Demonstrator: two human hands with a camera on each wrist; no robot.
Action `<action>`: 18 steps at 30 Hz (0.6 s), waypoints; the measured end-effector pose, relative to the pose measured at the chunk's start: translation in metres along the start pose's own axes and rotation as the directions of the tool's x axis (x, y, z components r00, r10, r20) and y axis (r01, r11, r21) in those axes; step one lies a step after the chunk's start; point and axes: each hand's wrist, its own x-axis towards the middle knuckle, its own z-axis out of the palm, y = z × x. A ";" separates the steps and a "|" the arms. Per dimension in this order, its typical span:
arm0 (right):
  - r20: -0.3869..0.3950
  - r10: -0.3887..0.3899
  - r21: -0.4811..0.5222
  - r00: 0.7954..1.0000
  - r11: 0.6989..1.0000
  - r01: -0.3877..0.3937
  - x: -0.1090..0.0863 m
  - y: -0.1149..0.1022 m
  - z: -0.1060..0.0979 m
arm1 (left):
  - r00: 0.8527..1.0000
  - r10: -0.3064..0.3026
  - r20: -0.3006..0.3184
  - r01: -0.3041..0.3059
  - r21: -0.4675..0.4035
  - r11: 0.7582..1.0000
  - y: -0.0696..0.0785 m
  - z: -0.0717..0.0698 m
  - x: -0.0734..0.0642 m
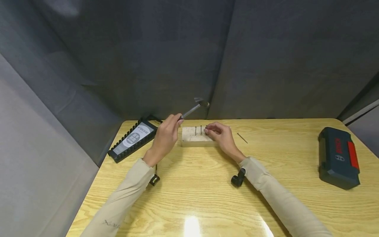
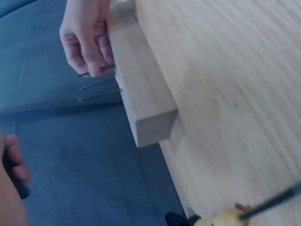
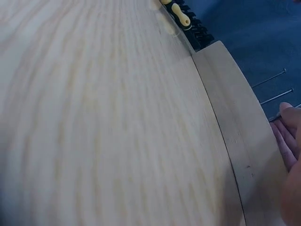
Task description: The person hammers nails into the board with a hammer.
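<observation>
My left hand [image 1: 165,136] grips a claw hammer [image 1: 202,102] by its handle and holds it raised, with the head above and behind a pale wooden block [image 1: 189,143]. On the block's top my right hand [image 1: 222,135] pinches an upright nail [image 2: 109,67] between thumb and fingers; in the head view those fingers cover most of it. Left of these fingers, two more nails [image 1: 195,131] [image 3: 277,96] stand upright in the block, apart from each other. In the left wrist view, only part of the dark hammer handle [image 2: 15,175] shows.
A loose nail [image 1: 242,138] lies on the table right of the block. At the left is a black wrench holder [image 1: 133,140] with a printed label; at the right, a dark Bosch case [image 1: 337,158]. A yellow-and-black handle [image 3: 180,15], apparently a screwdriver's, lies beyond the block.
</observation>
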 end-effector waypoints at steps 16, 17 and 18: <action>-0.012 0.051 0.001 0.999 0.999 -0.051 0.001 -0.004 -0.003 | 0.972 -0.072 0.222 0.063 0.047 0.997 -0.014 0.003 -0.014; -0.007 0.057 0.002 0.998 0.998 -0.057 0.002 -0.004 -0.003 | 0.967 -0.081 0.242 0.069 0.057 0.996 -0.014 0.003 -0.015; -0.001 0.063 0.003 0.998 0.998 -0.063 0.002 -0.005 -0.003 | 0.962 -0.088 0.258 0.074 0.063 0.995 -0.014 0.004 -0.015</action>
